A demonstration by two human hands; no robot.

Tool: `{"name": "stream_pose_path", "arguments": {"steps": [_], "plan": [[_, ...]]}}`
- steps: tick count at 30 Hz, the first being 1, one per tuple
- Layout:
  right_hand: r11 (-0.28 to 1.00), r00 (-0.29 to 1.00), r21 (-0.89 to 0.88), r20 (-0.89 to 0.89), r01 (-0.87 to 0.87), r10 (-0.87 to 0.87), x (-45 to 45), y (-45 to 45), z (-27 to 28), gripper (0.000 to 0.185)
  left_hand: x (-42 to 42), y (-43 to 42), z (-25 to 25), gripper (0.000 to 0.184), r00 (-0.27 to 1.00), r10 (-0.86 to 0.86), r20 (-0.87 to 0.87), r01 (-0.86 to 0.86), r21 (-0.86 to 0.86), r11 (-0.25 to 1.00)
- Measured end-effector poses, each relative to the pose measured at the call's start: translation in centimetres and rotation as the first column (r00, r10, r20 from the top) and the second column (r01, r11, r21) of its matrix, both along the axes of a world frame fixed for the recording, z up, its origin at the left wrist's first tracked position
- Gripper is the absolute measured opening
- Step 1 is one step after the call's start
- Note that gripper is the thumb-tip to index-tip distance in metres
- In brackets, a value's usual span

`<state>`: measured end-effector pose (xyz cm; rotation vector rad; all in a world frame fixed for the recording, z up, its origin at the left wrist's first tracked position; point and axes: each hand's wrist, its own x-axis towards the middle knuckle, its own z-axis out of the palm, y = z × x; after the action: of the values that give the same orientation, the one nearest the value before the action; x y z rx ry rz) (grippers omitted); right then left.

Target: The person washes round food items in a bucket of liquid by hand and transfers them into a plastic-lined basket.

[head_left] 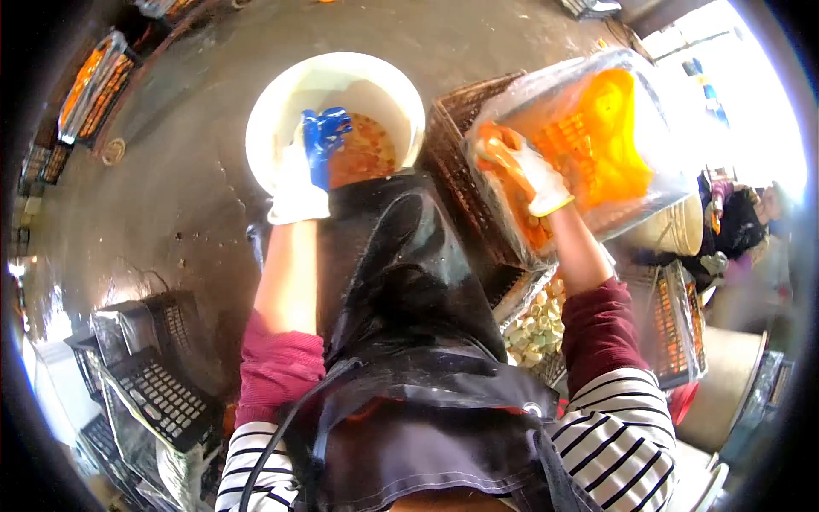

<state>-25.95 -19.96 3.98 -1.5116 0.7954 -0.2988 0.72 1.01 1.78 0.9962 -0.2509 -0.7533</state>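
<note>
My left hand point(320, 154), in a white glove with a blue coating, reaches over the near rim of a white bucket point(266, 107). Its blue fingers look apart, with nothing visible in them. Reddish-brown liquid with orange round pieces point(368, 147) covers the bucket's bottom. My right hand point(522, 166) wears a white glove with an orange coating. It is at the left side of a crate lined with clear plastic point(503, 107), near a bright orange perforated basket point(610, 136). The right fingers blend with the orange contents, so their grip is unclear.
A brown crate point(452, 128) stands beneath the lined one. Pale shell-like pieces point(537, 324) lie below my right forearm. Black crates point(162, 397) are stacked at lower left, and more crates point(94, 90) stand at upper left. Another person point(738, 222) is at the right.
</note>
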Motion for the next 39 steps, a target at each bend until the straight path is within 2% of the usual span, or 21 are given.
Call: {"name": "stream_pose_path", "arguments": {"steps": [2,4,6,7,9,12,13,14,15,16,18,19,21,22,24,27,30,31,34,36,39], "plan": [[0.958,0.95,-0.148,0.16,-0.246,0.268,4.8,1.2,1.9,0.027,0.4,-0.1,-0.6,0.039,0.999,-0.012,0.04,0.01,0.063,0.998],[0.978,0.974,0.187,0.223,-0.086,0.043,8.9,2.1,2.8,0.017,-0.2,0.1,0.5,0.041,0.999,0.001,0.049,-0.003,0.054,0.999],[0.998,0.95,0.02,0.308,-0.056,0.047,12.3,1.7,1.6,0.016,-0.3,0.1,0.6,0.043,0.998,0.028,0.055,-0.033,0.102,0.994],[0.789,0.98,-0.614,0.164,0.013,0.112,13.1,2.2,1.1,0.017,-0.1,0.2,0.4,0.043,0.995,0.019,0.103,-0.029,0.097,0.995],[0.323,0.964,-0.909,-0.238,-0.264,0.118,13.8,2.4,-0.7,0.026,0.2,0.0,-0.1,0.042,1.0,-0.004,0.03,0.002,0.08,0.997],[0.384,0.734,-0.676,-0.679,-0.629,0.006,15.3,2.2,-1.2,0.03,0.6,-0.2,0.0,0.038,0.998,-0.06,-0.023,0.061,0.047,0.997],[0.779,0.89,-0.509,-0.436,-0.366,0.133,15.5,2.1,-1.9,0.03,0.5,0.1,-0.2,0.037,0.996,-0.082,-0.038,0.083,0.026,0.996],[0.986,0.986,-0.126,-0.139,-0.113,0.095,15.6,1.5,-3.1,0.03,0.5,0.1,-0.6,0.035,0.993,-0.098,0.069,0.095,0.053,0.994],[0.936,0.99,0.348,0.112,0.046,-0.091,15.9,1.8,-2.6,0.031,0.6,-0.1,-1.3,0.033,0.978,-0.114,0.175,0.102,0.079,0.992],[0.976,0.992,0.215,0.128,-0.023,-0.005,15.9,2.1,-2.0,0.033,0.7,-0.3,-1.9,0.031,0.952,-0.13,0.278,0.104,0.106,0.989],[0.985,0.977,-0.055,0.131,-0.163,0.169,15.5,3.2,-0.1,0.038,-0.1,-0.7,-1.6,0.034,0.983,-0.156,0.097,0.148,0.086,0.985],[0.935,0.963,0.259,0.179,-0.243,0.201,15.6,3.7,1.2,0.041,-0.9,-0.4,0.3,0.039,0.977,-0.182,0.114,0.172,0.096,0.98],[0.925,0.934,0.189,0.206,-0.33,0.291,16.5,7.0,3.3,0.04,-0.9,-1.2,-0.9,0.053,0.93,-0.197,0.309,0.204,0.012,0.979],[0.915,0.916,0.154,0.216,-0.374,0.338,17.0,8.2,3.9,0.04,-1.7,0.2,3.1,0.046,0.942,-0.276,0.191,0.247,0.159,0.956],[0.887,0.89,0.132,0.18,-0.443,0.418,17.2,8.4,3.3,0.038,-2.4,1.0,5.3,0.039,0.974,-0.212,-0.085,0.212,-0.012,0.977],[0.867,0.867,0.061,0.108,-0.494,0.487,17.6,7.6,2.8,0.035,-2.3,0.6,4.2,0.034,0.981,-0.161,-0.108,0.159,-0.03,0.987],[0.877,0.873,-0.012,0.088,-0.481,0.48,18.1,6.7,-0.1,0.033,-2.6,0.1,2.7,0.032,0.995,-0.083,-0.056,0.081,-0.027,0.996],[0.939,0.938,0.082,0.128,-0.334,0.322,18.2,7.4,-0.1,0.015,-2.3,0.0,1.7,0.032,0.984,-0.078,0.16,0.059,0.12,0.991],[0.868,0.923,-0.315,-0.147,-0.384,0.355,19.5,7.1,-2.6,0.017,-2.1,0.6,2.1,0.032,0.86,-0.138,0.492,-0.064,0.372,0.926],[0.851,0.927,-0.371,-0.196,-0.372,0.32,19.7,6.9,-3.7,0.021,-2.8,1.6,4.9,0.031,0.922,-0.114,0.37,-0.03,0.362,0.932],[0.702,0.879,-0.619,0.039,-0.352,0.475,19.6,6.0,-5.0,0.023,-2.4,0.8,3.2,0.028,0.999,0.012,0.046,-0.018,0.135,0.991]]}}
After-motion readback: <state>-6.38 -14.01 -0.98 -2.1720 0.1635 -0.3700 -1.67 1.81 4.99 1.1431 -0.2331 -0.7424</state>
